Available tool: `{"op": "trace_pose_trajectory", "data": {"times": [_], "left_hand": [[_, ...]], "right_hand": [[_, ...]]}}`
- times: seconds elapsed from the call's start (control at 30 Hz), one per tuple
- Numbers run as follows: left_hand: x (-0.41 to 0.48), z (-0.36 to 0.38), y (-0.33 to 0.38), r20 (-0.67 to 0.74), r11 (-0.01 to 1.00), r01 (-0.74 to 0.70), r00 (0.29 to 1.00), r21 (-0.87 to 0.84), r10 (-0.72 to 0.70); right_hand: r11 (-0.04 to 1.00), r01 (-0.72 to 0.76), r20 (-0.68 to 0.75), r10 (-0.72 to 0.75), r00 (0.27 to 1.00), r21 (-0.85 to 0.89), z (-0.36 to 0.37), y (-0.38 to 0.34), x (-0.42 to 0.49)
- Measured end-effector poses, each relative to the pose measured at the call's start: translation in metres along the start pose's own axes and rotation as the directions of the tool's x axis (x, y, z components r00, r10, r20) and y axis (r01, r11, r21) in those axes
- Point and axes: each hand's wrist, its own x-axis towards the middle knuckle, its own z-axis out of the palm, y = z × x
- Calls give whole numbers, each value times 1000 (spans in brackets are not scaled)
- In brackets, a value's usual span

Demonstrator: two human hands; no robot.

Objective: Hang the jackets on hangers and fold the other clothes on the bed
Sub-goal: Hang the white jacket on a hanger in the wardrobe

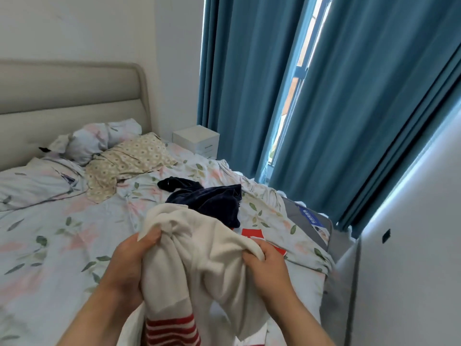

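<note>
I hold a cream-white garment (199,258) with red stripes at its lower hem up over the near edge of the bed (62,233). My left hand (129,260) grips a bunched fold on its left side. My right hand (267,265) grips its right edge. Behind it, a dark navy garment (212,198) lies crumpled on the floral sheet. A bit of red cloth (252,233) shows just past the white garment, partly hidden by it.
A beige dotted pillow (129,161) and a pale floral pillow (97,138) lie near the padded headboard (69,91). A white nightstand (197,139) stands by the blue curtains (249,96). A white wall (411,245) is close on the right.
</note>
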Motion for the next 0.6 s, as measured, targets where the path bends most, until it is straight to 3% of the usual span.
{"op": "trace_pose_trajectory", "data": {"times": [0.17, 0.33, 0.6], "left_hand": [[-66, -40, 62, 61, 979, -140, 987, -149, 151], [-128, -74, 101, 59, 963, -209, 973, -172, 221], [-213, -137, 127, -166, 931, -289, 952, -224, 256]], "right_hand": [[998, 61, -30, -61, 998, -5, 31, -56, -54], [995, 101, 32, -102, 994, 22, 68, -99, -101], [987, 139, 288, -157, 945, 83, 125, -140, -162]]}}
